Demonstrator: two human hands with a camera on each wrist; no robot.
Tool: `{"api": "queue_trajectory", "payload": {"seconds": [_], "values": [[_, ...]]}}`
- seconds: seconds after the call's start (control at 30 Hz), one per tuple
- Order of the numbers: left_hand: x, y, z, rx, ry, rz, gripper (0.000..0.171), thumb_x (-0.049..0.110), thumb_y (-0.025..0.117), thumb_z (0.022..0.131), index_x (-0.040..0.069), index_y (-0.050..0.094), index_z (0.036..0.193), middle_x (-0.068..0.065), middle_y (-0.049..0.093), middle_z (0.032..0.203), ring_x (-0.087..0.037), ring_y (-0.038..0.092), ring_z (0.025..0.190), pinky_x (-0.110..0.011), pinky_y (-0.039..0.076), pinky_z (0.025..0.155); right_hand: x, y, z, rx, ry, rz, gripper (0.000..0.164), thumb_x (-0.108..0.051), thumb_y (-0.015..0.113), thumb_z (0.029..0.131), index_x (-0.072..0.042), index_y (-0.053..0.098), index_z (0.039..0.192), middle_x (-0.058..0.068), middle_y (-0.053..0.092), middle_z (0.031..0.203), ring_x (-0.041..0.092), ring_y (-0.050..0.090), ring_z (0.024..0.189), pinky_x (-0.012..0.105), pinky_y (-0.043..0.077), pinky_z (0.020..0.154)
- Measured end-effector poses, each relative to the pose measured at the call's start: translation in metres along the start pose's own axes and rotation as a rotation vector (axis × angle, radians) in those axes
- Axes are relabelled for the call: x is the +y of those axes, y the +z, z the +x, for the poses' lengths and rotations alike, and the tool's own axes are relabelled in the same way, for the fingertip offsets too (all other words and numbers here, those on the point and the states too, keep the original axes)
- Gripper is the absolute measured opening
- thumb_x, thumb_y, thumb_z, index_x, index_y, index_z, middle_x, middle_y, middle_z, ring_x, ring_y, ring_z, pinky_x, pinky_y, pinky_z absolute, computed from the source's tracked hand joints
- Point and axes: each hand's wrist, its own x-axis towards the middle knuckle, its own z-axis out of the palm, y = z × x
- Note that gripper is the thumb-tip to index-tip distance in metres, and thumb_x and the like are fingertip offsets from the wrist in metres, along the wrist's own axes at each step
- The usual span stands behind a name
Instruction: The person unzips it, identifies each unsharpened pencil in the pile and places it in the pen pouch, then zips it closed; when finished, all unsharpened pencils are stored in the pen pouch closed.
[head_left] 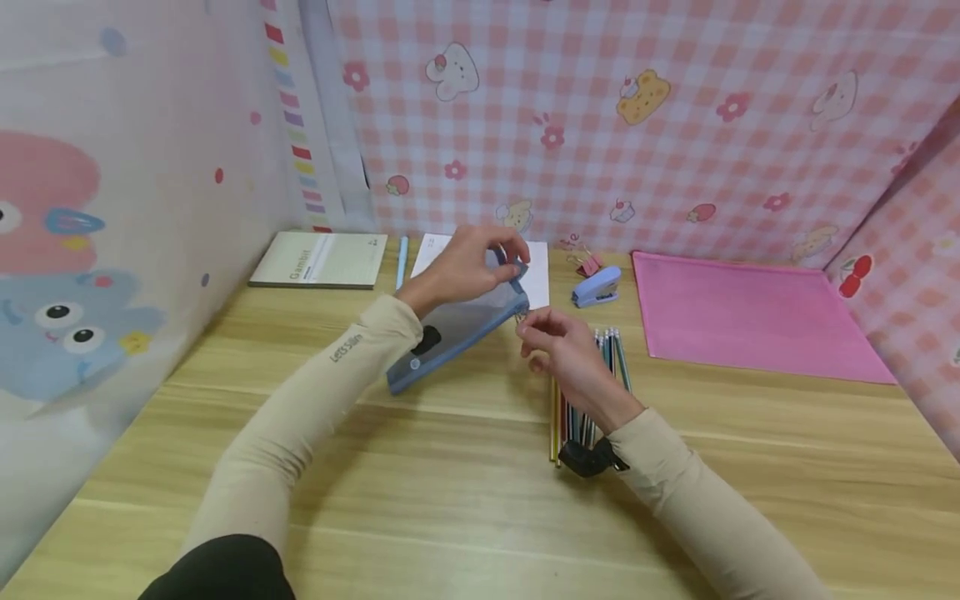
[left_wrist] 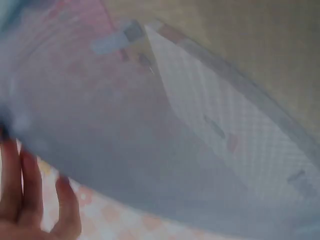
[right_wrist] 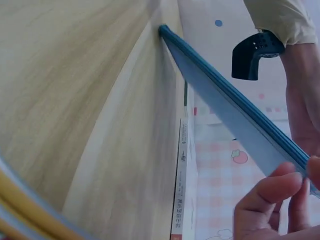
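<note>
A blue, see-through zippered pencil case (head_left: 468, 321) is held up at a slant above the table, its lower left corner near the wood. My left hand (head_left: 474, 265) grips its upper right corner between thumb and fingers. At the right end of the zipper edge, my right hand (head_left: 561, 354) pinches the zipper pull. In the right wrist view, the blue zipper edge (right_wrist: 225, 85) runs down to the pinching fingertips (right_wrist: 287, 182). Mesh of the pencil case (left_wrist: 110, 135) fills much of the left wrist view. A bundle of pencils (head_left: 576, 421) lies under my right forearm, partly covered.
Along the back stand a grey-green notebook (head_left: 322, 258), a light blue pen (head_left: 402, 258), a white book (head_left: 538, 279), pink binder clips (head_left: 588, 264) and a lilac stapler (head_left: 597, 287). A flat pink pouch (head_left: 750, 317) lies at the right. Printed cloth walls enclose the table.
</note>
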Motion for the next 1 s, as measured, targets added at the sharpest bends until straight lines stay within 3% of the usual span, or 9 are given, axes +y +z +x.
{"api": "queue_trajectory", "payload": {"seconds": [0.13, 0.27, 0.37, 0.5, 0.6, 0.7, 0.77, 0.87, 1.0], "values": [[0.004, 0.005, 0.000, 0.170, 0.049, -0.042, 0.006, 0.001, 0.068, 0.090, 0.007, 0.067, 0.093, -0.009, 0.071, 0.090, -0.019, 0.067, 0.084, -0.035, 0.056, 0.093, -0.004, 0.002, 0.003, 0.020, -0.063, -0.016, 0.004, -0.016, 0.057, 0.102, -0.013, 0.057, 0.103, -0.003, 0.056, 0.100, 0.013, 0.055, 0.081, 0.025, 0.044, 0.065], [0.002, 0.003, 0.001, 0.220, 0.078, -0.037, 0.010, 0.000, 0.065, 0.091, 0.002, 0.065, 0.101, -0.008, 0.071, 0.092, -0.016, 0.066, 0.084, -0.029, 0.056, 0.086, -0.007, 0.000, 0.004, 0.014, -0.127, -0.090, 0.011, -0.018, 0.054, 0.104, -0.010, 0.060, 0.099, -0.003, 0.060, 0.102, 0.013, 0.058, 0.084, 0.025, 0.047, 0.065], [0.000, -0.005, -0.001, 0.171, 0.056, -0.075, 0.017, -0.004, 0.062, 0.091, 0.003, 0.063, 0.107, -0.010, 0.065, 0.087, -0.015, 0.060, 0.073, -0.025, 0.051, 0.073, -0.012, -0.002, 0.004, 0.006, -0.142, -0.061, 0.018, -0.020, 0.053, 0.104, -0.009, 0.060, 0.092, -0.004, 0.064, 0.099, 0.011, 0.063, 0.084, 0.024, 0.049, 0.063], [-0.002, -0.012, -0.004, 0.012, 0.013, -0.121, 0.018, -0.002, 0.057, 0.094, 0.007, 0.066, 0.107, -0.012, 0.063, 0.089, -0.019, 0.057, 0.066, -0.027, 0.044, 0.063, -0.020, -0.005, 0.006, 0.024, -0.163, 0.141, 0.026, -0.017, 0.053, 0.104, -0.013, 0.051, 0.079, -0.004, 0.066, 0.083, 0.008, 0.064, 0.071, 0.021, 0.044, 0.054], [-0.001, -0.010, -0.004, -0.115, -0.011, -0.114, 0.016, 0.011, 0.056, 0.100, 0.011, 0.070, 0.109, -0.009, 0.069, 0.098, -0.022, 0.063, 0.075, -0.028, 0.047, 0.065, -0.023, -0.008, 0.007, 0.036, -0.185, 0.246, 0.031, -0.013, 0.053, 0.103, -0.014, 0.042, 0.074, -0.003, 0.063, 0.075, 0.008, 0.059, 0.061, 0.020, 0.038, 0.051], [0.002, -0.007, -0.003, -0.194, -0.005, -0.110, 0.021, 0.022, 0.055, 0.104, 0.013, 0.073, 0.109, -0.006, 0.072, 0.096, -0.024, 0.065, 0.079, -0.029, 0.049, 0.067, -0.023, -0.008, 0.008, 0.015, -0.192, 0.236, 0.030, -0.013, 0.052, 0.104, -0.013, 0.040, 0.076, -0.003, 0.061, 0.075, 0.009, 0.056, 0.060, 0.020, 0.038, 0.053], [0.001, -0.005, -0.003, -0.200, 0.009, -0.102, 0.023, 0.024, 0.055, 0.103, 0.013, 0.075, 0.107, -0.005, 0.072, 0.091, -0.023, 0.064, 0.078, -0.029, 0.049, 0.068, -0.022, -0.007, 0.008, -0.015, -0.199, 0.200, 0.027, -0.015, 0.052, 0.104, -0.013, 0.044, 0.079, -0.003, 0.061, 0.077, 0.009, 0.057, 0.062, 0.021, 0.039, 0.055], [-0.002, -0.006, -0.004, -0.149, -0.005, -0.114, 0.021, 0.020, 0.057, 0.102, 0.010, 0.076, 0.102, -0.007, 0.070, 0.082, -0.024, 0.063, 0.073, -0.028, 0.049, 0.066, -0.020, -0.007, 0.007, -0.066, -0.199, 0.112, 0.022, -0.020, 0.052, 0.105, -0.013, 0.052, 0.084, -0.004, 0.063, 0.081, 0.010, 0.059, 0.066, 0.022, 0.042, 0.057], [-0.008, -0.014, -0.007, -0.074, -0.040, -0.123, 0.019, 0.017, 0.059, 0.101, 0.007, 0.076, 0.098, -0.012, 0.069, 0.080, -0.025, 0.062, 0.071, -0.027, 0.049, 0.066, -0.016, -0.008, 0.004, -0.158, -0.203, -0.109, 0.021, -0.025, 0.049, 0.106, -0.005, 0.057, 0.103, 0.001, 0.063, 0.090, 0.012, 0.062, 0.073, 0.026, 0.048, 0.059]]}}
